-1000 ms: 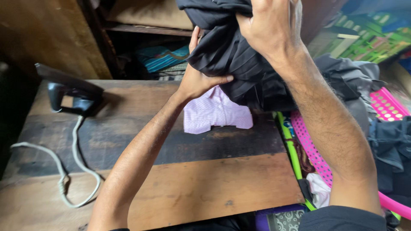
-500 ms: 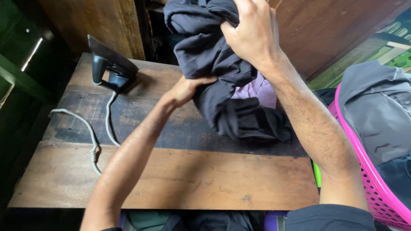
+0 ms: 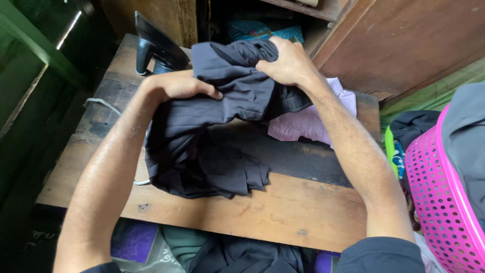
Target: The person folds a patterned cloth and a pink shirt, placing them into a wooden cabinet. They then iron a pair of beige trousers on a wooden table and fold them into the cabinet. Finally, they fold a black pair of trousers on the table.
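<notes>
Over the wooden bench (image 3: 262, 212), I clutch a dark garment (image 3: 212, 146) with left hand (image 3: 177, 87) and right hand (image 3: 285, 63) both closed on its far edge; its length drapes toward me, left hand nearer.

- A home ironing corner or small laundry workspace, going by what surrounds the worn wooden table (image 3: 283, 212);
- a black iron (image 3: 157, 46) stands at the table's far left corner, its cord (image 3: 103, 103) trailing off the left edge;
- a folded pink shirt (image 3: 308, 124) lies on the table's far right;
- a pink laundry basket (image 3: 439, 202) of clothes sits just right of the table;
- wooden shelves (image 3: 303, 10) with folded cloth stand behind it.
</notes>
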